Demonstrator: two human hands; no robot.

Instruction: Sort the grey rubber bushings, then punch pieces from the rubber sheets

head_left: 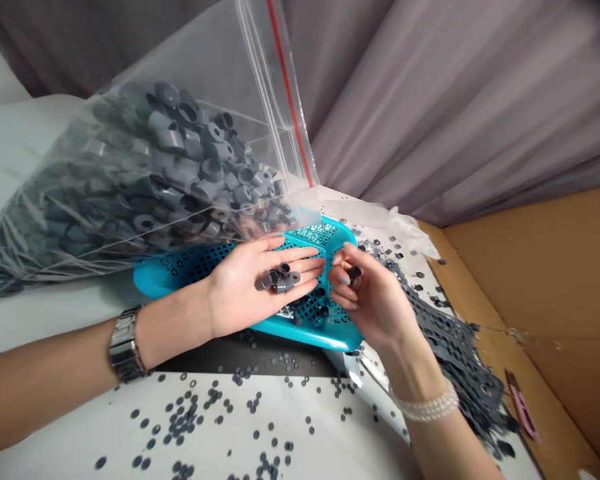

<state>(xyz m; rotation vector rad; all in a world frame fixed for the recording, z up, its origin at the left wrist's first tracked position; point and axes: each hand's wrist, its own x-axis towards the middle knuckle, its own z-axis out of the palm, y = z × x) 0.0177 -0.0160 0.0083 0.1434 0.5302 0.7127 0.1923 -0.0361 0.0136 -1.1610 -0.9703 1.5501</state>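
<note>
My left hand (243, 283) lies palm up with its fingers stretched flat, bearing several small grey plastic caps (283, 285). Close to its fingertips, my right hand (375, 293) is curled closed, with one dark grey cap (354, 273) held in its bent fingers. Both hands are above a turquoise perforated basket (310, 333), which has a few more dark caps in it. Behind my left hand leans a large clear zip bag (260, 73) full of similar grey caps; it covers part of the basket's far side.
Small dark discs (183, 420) are scattered over the white table (220, 460). At right lie dark perforated strips (450, 340), a crumpled clear plastic bag (405, 227) and a pink-handled tool (523, 407) beside a cardboard wall (545, 267). Grey curtains (430, 87) hang behind.
</note>
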